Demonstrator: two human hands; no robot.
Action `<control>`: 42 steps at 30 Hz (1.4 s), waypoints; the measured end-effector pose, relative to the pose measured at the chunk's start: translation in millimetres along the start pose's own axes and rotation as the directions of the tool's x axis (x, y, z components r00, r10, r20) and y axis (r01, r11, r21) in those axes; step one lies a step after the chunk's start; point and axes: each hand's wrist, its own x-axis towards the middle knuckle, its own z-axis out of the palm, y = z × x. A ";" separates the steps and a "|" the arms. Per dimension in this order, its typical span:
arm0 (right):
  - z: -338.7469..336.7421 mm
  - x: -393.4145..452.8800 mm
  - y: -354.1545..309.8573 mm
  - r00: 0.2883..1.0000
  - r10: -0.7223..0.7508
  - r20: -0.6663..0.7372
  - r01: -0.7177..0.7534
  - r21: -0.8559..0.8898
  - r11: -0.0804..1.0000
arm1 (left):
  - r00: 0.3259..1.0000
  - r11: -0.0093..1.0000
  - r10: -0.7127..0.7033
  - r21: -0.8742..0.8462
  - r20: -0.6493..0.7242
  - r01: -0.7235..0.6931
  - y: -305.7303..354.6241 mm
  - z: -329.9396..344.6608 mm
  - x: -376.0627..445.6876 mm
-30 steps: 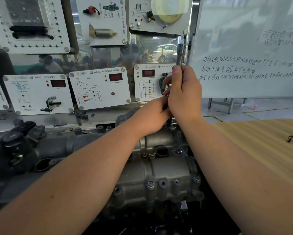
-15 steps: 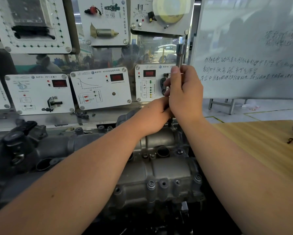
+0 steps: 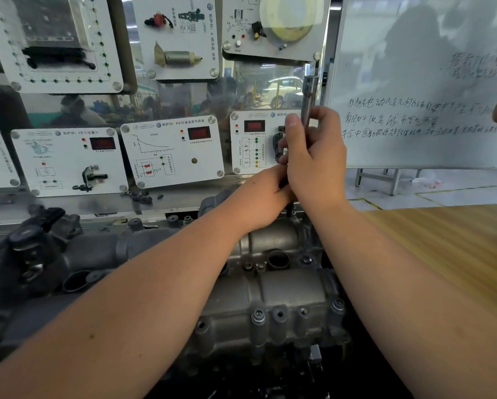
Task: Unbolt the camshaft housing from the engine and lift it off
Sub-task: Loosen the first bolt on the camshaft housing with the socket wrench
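wooden tabletop [image 3: 448, 254] beside whiteboard [image 3: 414, 82]

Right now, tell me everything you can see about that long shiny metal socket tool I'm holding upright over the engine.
The long shiny metal socket tool is a slim, silvery steel shaft with a thicker cylindrical section near its upper end. It stands almost upright above the far end of the grey cast-metal camshaft housing. The right hand grips its middle, thumb laid along the shaft; the left hand reaches in at its base. Its lower end is hidden behind both hands, so what it sits on cannot be seen.
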 end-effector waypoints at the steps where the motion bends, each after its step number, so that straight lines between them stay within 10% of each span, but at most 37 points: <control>1: -0.4 0.0 0.2 1.000 -0.003 -0.001 0.003 0.003 1.000 | 1.000 1.000 0.000 -0.006 -0.005 0.000 0.4 -0.2 0.0; 42: 0.3 1.4 3.2 1.000 -0.026 -0.004 0.026 0.001 1.000 | 1.000 1.000 -0.003 -0.006 -0.021 0.003 -0.7 -0.8 -0.6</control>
